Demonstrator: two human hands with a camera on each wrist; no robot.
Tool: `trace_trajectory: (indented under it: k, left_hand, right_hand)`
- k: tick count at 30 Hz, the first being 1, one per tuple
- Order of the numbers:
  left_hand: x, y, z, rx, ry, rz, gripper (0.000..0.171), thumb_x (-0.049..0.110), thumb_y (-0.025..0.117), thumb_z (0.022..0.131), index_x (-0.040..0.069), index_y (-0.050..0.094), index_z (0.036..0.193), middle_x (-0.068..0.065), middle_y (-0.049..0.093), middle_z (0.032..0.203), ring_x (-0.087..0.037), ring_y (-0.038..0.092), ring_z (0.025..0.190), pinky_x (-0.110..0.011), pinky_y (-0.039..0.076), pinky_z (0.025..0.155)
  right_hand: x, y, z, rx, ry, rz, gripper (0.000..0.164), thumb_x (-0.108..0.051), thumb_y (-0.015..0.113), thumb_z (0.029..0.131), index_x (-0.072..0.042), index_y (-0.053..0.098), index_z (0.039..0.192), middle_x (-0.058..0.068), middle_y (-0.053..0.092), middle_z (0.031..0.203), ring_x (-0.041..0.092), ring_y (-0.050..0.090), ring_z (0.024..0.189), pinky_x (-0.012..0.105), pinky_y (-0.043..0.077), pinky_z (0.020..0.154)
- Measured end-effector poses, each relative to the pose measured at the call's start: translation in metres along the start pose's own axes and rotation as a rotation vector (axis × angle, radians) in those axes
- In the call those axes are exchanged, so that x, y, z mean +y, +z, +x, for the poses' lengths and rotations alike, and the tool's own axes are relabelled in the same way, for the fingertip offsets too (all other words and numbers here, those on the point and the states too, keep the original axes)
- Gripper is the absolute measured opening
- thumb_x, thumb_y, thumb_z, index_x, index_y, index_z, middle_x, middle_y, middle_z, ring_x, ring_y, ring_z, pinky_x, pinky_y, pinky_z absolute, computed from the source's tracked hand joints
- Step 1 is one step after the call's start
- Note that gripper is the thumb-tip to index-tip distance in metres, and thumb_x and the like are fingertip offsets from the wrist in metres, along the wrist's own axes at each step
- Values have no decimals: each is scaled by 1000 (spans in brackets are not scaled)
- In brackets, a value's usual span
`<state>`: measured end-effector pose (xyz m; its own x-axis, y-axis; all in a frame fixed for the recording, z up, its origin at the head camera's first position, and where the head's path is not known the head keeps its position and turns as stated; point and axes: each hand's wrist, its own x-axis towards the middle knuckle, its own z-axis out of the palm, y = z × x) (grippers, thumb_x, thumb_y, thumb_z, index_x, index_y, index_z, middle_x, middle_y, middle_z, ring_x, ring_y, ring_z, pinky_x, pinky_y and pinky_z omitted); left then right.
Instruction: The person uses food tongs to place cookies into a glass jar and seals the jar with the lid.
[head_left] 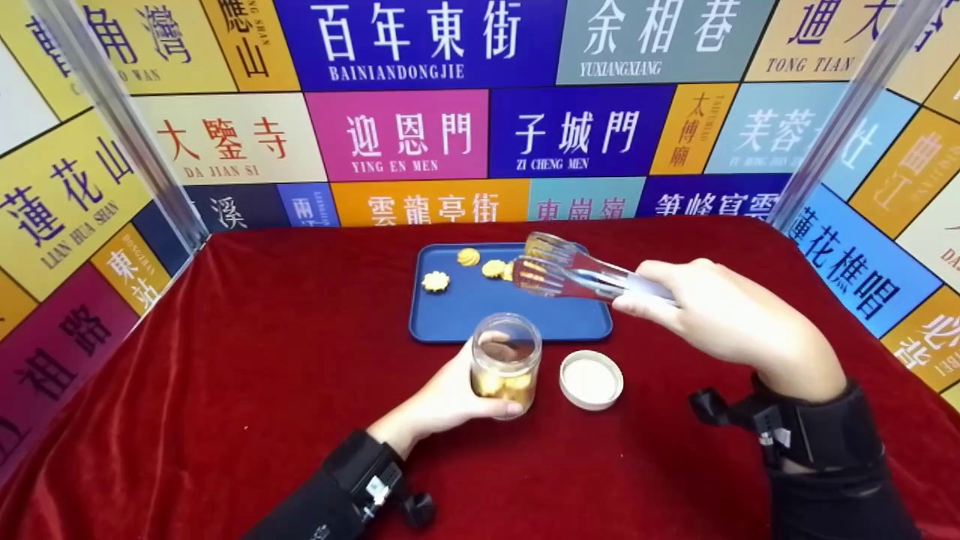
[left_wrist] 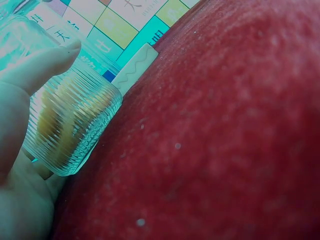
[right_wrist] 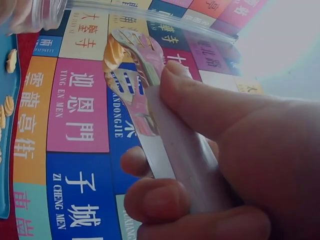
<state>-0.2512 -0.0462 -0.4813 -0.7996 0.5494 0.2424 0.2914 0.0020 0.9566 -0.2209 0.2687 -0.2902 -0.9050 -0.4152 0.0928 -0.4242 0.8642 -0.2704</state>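
My left hand (head_left: pixel 442 397) grips a clear glass jar (head_left: pixel 507 352) that stands open-topped on the red cloth. Golden cookies (left_wrist: pixel 65 122) fill its lower part, seen through the ribbed glass in the left wrist view. Metal tongs (head_left: pixel 600 281) are held in my right hand (head_left: pixel 727 315), above the right part of a blue tray (head_left: pixel 517 319). Between the tong heads a piped cookie (right_wrist: pixel 114 52) is pinched, clear in the right wrist view. On the tray lie several more cookies (head_left: pixel 435 281) toward its far and left sides.
A round pale lid (head_left: pixel 591 380) lies on the red cloth (head_left: pixel 262 420) just right of the jar, in front of the tray. Panels printed with place names (head_left: pixel 397 135) rise behind the table and along both sides, with clear corner posts (head_left: pixel 847 120).
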Motion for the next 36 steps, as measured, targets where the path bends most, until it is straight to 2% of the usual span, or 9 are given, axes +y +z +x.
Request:
trace_trajectory:
  k: [8,16,25,29,36]
  left_hand:
    - [-1,0,0,-4,4,-15,87,9,94,77,6,43,147,-9,65,135,-20,63,124,-33,46,112]
    - [-1,0,1,-16,3,-27,88,8,93,79,7,40,150,-10,64,138,-21,62,126,-35,46,113]
    - [1,0,-1,-5,-40,-21,111,9,94,80,16,23,165,-11,62,144,-21,60,130,-38,43,117]
    - [2,1,0,-12,-35,-25,114,9,95,79,18,22,166,-8,62,143,-20,61,129,-38,44,116]
    - [1,0,-1,-14,-31,-23,119,12,95,79,18,17,168,-15,59,148,-20,59,132,-37,42,118]
  right_hand:
    - [-8,-1,-4,-59,-54,27,36,-60,59,104,-26,68,109,-10,65,84,12,56,74,34,45,66]
    - [-12,3,-4,-130,-81,71,36,-62,60,103,-27,69,107,-11,65,84,10,56,72,31,44,64]
    - [-14,8,-1,-163,-97,60,41,-65,60,102,-26,70,105,-12,65,83,10,57,71,32,45,64]
    - [-14,8,-1,-162,-96,57,41,-66,59,102,-26,69,103,-12,63,81,10,56,70,31,44,64]
    - [-13,7,-2,-164,-83,54,39,-65,60,102,-27,69,104,-12,63,80,10,56,72,32,44,65]
